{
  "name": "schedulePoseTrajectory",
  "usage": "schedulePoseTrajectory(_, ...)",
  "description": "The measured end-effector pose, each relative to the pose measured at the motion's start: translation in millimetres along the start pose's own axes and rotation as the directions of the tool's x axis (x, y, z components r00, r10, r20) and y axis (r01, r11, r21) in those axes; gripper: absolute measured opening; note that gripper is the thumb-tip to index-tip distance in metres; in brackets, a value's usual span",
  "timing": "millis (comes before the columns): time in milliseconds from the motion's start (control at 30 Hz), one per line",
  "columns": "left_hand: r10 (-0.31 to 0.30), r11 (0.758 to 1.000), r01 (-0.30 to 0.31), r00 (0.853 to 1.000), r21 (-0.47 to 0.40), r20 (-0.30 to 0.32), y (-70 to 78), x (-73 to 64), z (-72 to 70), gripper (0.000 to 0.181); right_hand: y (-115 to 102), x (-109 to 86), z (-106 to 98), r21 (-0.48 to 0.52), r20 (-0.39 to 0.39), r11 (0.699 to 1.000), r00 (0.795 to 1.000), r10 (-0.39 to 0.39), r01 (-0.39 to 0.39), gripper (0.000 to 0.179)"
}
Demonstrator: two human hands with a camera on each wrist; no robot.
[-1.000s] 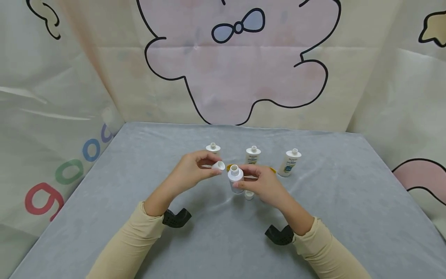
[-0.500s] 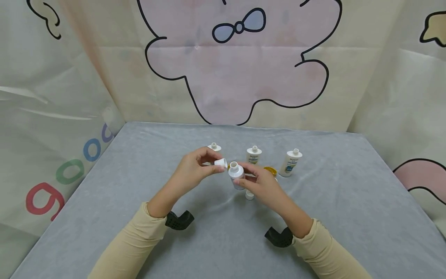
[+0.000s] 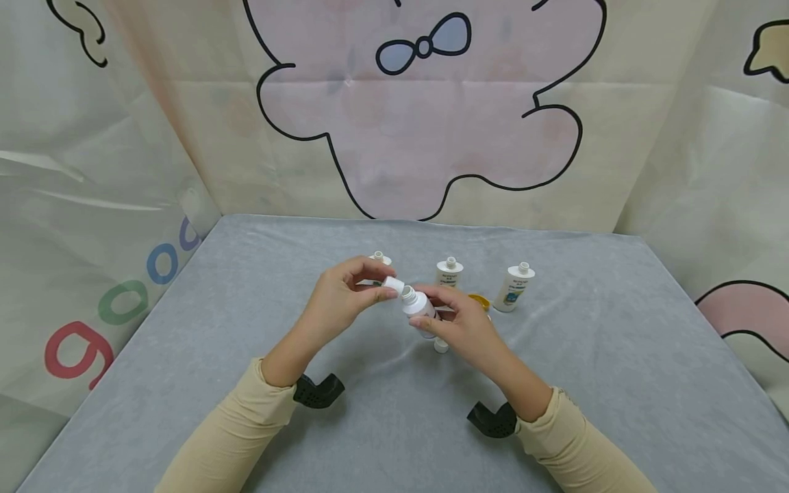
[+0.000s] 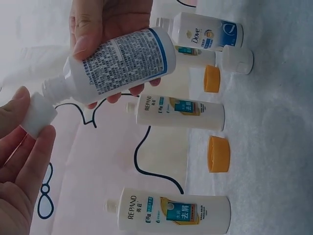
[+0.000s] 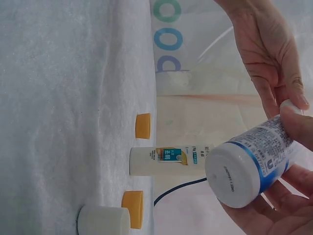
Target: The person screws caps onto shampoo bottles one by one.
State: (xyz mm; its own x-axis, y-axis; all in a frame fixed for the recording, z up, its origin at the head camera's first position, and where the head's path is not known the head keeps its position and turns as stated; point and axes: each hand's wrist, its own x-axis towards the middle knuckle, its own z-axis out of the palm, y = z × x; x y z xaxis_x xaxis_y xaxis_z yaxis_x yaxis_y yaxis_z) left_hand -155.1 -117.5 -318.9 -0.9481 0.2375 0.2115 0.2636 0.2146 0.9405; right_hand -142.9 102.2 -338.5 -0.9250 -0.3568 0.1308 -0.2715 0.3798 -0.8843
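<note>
My left hand pinches a small white cap between thumb and fingers. A white bottle with a blue-edged, text-covered label is gripped around its body by my right hand. The bottle leans to the left, its bare neck pointing at the cap. Cap and neck are very close in the left wrist view; whether they touch I cannot tell. In the right wrist view the bottle's round base faces the camera.
Capless cream bottles stand behind my hands on the grey cloth. Orange caps lie near them. A white Dove bottle and a loose white cap are close by. Printed sheets wall the table.
The cap has come right and up to the bottle's neck, its opening turning toward it. The bottle has tilted from nearly upright to leaning left.
</note>
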Motion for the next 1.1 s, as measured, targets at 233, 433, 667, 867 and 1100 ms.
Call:
schedulePoseTrajectory(233, 0.05, 0.999, -0.05, 0.999, -0.02, -0.004, -0.4, -2.3, 3.3, 0.028, -1.7, -1.4, 0.9, -0.04, -0.011, 0.999, 1.0, -0.018, 0.018, 0.04)
schedulePoseTrajectory(433, 0.088, 0.995, -0.087, 0.996, -0.038, 0.002, 0.2, -4.3, 6.1, 0.027, -2.8, -1.8, 0.9, -0.051, -0.007, 0.998, 1.0, -0.03, 0.029, 0.04)
schedulePoseTrajectory(667, 0.072, 0.997, -0.072, 0.997, 0.007, 0.014, 0.4, -5.2, 8.6, 0.025, -0.7, -2.0, 1.1, -0.057, -0.001, 0.998, 0.999, -0.033, 0.033, 0.04)
schedulePoseTrajectory(867, 0.047, 0.999, -0.047, 0.998, -0.01, 0.031, -0.5, -5.2, 10.6, 0.025, -0.6, -2.4, 0.7, -0.046, 0.001, 0.998, 1.0, -0.031, 0.031, 0.04)
schedulePoseTrajectory(1100, 0.074, 0.997, -0.073, 0.996, -0.011, 0.056, -1.0, -5.3, 10.8, 0.027, 1.4, -1.9, -0.3, -0.03, 0.004, 0.999, 1.0, -0.028, 0.028, 0.04)
